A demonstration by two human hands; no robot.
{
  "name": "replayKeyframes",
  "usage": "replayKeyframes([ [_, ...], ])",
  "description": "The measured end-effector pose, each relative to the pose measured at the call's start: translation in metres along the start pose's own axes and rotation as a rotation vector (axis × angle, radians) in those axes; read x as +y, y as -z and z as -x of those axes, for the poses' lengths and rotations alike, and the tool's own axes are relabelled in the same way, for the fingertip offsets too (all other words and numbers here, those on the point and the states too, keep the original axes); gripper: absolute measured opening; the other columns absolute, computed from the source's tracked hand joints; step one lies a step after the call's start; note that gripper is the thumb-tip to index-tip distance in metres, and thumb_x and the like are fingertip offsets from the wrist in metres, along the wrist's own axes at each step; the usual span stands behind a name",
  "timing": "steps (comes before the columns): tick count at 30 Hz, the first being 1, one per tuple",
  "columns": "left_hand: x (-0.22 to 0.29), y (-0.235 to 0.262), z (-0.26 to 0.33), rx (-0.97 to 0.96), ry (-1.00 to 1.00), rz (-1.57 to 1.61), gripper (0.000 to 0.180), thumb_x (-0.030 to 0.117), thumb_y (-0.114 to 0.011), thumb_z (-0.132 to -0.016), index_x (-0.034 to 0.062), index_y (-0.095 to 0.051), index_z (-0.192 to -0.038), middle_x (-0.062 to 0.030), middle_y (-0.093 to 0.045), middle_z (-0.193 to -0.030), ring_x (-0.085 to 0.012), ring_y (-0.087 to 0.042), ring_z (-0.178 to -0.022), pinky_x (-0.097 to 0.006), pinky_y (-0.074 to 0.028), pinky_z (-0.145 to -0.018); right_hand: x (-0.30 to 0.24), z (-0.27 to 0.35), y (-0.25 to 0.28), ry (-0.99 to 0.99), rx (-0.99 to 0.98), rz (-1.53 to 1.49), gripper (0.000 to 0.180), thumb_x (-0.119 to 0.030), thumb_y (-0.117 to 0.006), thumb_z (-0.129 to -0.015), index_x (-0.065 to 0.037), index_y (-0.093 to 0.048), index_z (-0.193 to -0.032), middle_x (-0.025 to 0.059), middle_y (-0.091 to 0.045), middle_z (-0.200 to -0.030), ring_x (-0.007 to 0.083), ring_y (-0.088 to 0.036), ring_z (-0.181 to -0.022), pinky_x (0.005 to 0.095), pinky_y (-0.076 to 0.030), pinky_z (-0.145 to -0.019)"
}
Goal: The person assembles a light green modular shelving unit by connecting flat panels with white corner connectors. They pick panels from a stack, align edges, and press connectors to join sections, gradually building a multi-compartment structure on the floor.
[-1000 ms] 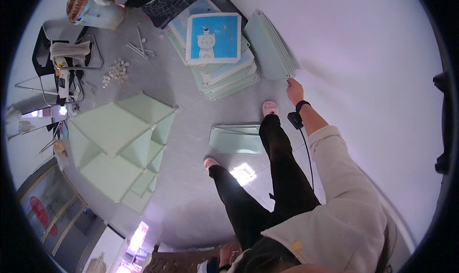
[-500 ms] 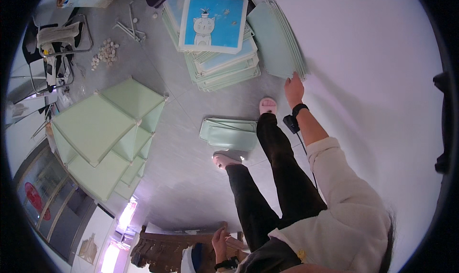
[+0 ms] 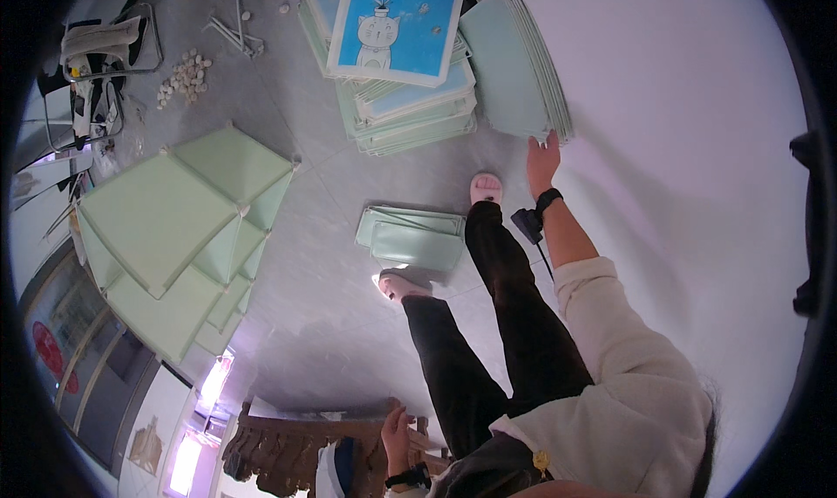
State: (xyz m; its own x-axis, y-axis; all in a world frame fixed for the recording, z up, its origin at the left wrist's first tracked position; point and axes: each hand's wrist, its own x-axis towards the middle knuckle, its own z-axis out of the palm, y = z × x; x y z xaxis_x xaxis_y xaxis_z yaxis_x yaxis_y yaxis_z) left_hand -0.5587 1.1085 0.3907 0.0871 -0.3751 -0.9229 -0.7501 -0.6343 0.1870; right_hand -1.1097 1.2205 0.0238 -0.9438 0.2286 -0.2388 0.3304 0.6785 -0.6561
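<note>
My right hand (image 3: 542,163) reaches to the bottom corner of a stack of pale green panels (image 3: 507,66) leaning against the white wall. Its thumb and fingertips close on a panel edge there; how many panels they grip is hard to see. My left hand (image 3: 397,439) hangs low by my side, loosely bent, fingers apart and with nothing in it. Left of the leaning stack lies a pile of panels (image 3: 410,136), topped by a blue panel with a cat drawing (image 3: 423,40). Several smaller green panels (image 3: 418,243) lie on the floor by my feet.
A partly assembled green panel cabinet (image 3: 166,210) stands at left. Beyond it are white round connectors (image 3: 185,78), thin white rods (image 3: 235,31) and a folding chair (image 3: 105,40). Brown wooden furniture (image 3: 279,446) stands at the lower edge; the wall (image 3: 671,149) bounds the right.
My right hand's fingers have shifted slightly right along the leaning stack's corner and spread around its edge. The view has shifted a little; my left hand stays low at my side.
</note>
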Motion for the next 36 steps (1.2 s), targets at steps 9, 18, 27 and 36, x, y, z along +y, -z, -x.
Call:
replayKeyframes([
  [9, 0.033, -0.017, -0.01, -0.032, 0.0, -0.054, 0.024, 0.011, -0.053, -0.091, -0.0016, -0.06, -0.111, -0.0072, -0.064, -0.086, -0.0128, -0.06, -0.077, -0.025, -0.049, -0.068, -0.006, 0.003, -0.006, 0.134, -0.049, 0.239, 0.061, -0.009, -0.061, -0.077, 0.008, -0.035, -0.13, 0.026, -0.044, -0.13, 0.0401, -0.039, -0.123, 0.0413, -0.032, -0.104],
  [18, 0.047, -0.036, -0.019, -0.065, -0.053, -0.104, 0.026, 0.011, -0.054, -0.09, -0.0017, -0.059, -0.111, -0.0078, -0.064, -0.085, -0.0132, -0.06, -0.08, -0.025, -0.049, -0.07, -0.032, 0.012, -0.019, 0.161, -0.095, 0.57, 0.059, -0.021, -0.06, -0.08, 0.0, -0.037, -0.13, 0.0239, -0.047, -0.125, 0.0416, -0.044, -0.116, 0.048, -0.04, -0.091],
  [27, 0.015, -0.048, -0.021, -0.016, -0.084, -0.004, 0.024, 0.011, -0.052, -0.09, -0.0023, -0.06, -0.11, -0.0086, -0.065, -0.086, -0.014, -0.062, -0.079, -0.026, -0.05, -0.073, -0.05, -0.049, 0.006, 0.501, -0.283, 0.592, 0.041, -0.038, -0.041, -0.095, -0.001, -0.057, -0.085, 0.0238, -0.059, -0.072, 0.0445, -0.056, -0.073, 0.0534, -0.042, -0.065],
  [36, 0.042, -0.037, -0.035, -0.238, -0.296, 0.233, 0.031, 0.017, -0.052, -0.094, -0.0016, -0.055, -0.118, -0.0085, -0.064, -0.101, -0.0141, -0.06, -0.094, -0.026, -0.047, -0.084, -0.118, 0.156, 0.17, 1.093, -0.486, 0.717, 0.032, -0.025, -0.042, -0.095, -0.006, -0.06, -0.112, 0.0158, -0.062, -0.074, 0.0329, -0.059, -0.068, 0.0436, -0.047, -0.058],
])
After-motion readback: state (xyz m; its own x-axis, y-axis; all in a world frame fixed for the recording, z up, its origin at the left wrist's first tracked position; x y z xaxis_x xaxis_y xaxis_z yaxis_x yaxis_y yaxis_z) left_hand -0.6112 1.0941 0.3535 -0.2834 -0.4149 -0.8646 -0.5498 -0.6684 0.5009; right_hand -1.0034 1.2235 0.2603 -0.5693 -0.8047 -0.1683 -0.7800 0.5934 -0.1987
